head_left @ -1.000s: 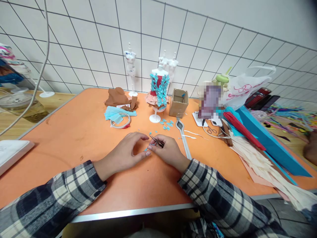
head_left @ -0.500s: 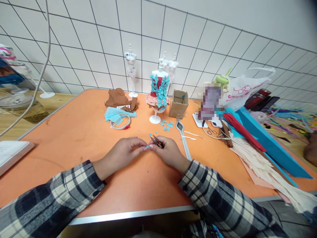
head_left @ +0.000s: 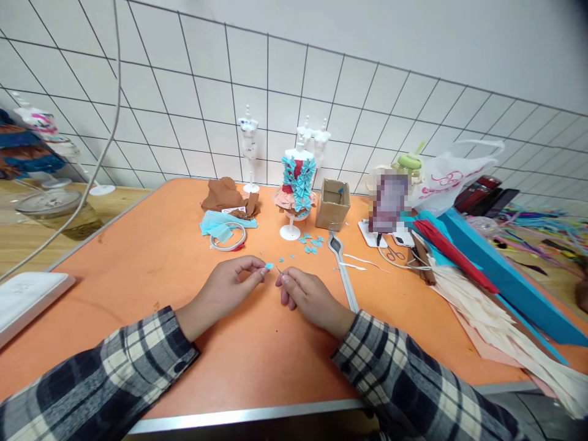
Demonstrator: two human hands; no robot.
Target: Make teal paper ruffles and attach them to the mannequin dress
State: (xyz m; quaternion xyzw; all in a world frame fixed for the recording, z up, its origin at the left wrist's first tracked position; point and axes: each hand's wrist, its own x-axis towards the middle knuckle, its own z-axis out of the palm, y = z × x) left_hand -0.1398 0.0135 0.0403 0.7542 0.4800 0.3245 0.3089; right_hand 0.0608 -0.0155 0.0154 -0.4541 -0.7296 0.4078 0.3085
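My left hand [head_left: 235, 283] pinches a small piece of light blue paper [head_left: 269, 266] between thumb and fingertips. To the right of it, my right hand [head_left: 305, 295] is closed on small scissors; only the pointed tip of the scissors [head_left: 278, 270] shows, and the rest is hidden in the fist. Tip and paper are slightly apart. Several little blue bows [head_left: 312, 244] lie just beyond my hands, with tiny blue scraps beside them. Behind the bows stands a miniature dress form [head_left: 298, 177] with blue bows on a red bodice and a pink ruffled skirt.
A small cardboard box [head_left: 332, 208] stands right of the dress form. Brown crepe paper [head_left: 225, 195] and a white ring [head_left: 228, 237] lie to the left. A grey strap-like strip [head_left: 343, 269], a phone on a stand [head_left: 389, 202] and cream paper strips [head_left: 478, 312] are on the right.
My hands have moved slightly apart. The scissors, whose blades and handles showed before, have turned into my right hand. The view has tilted up a little.
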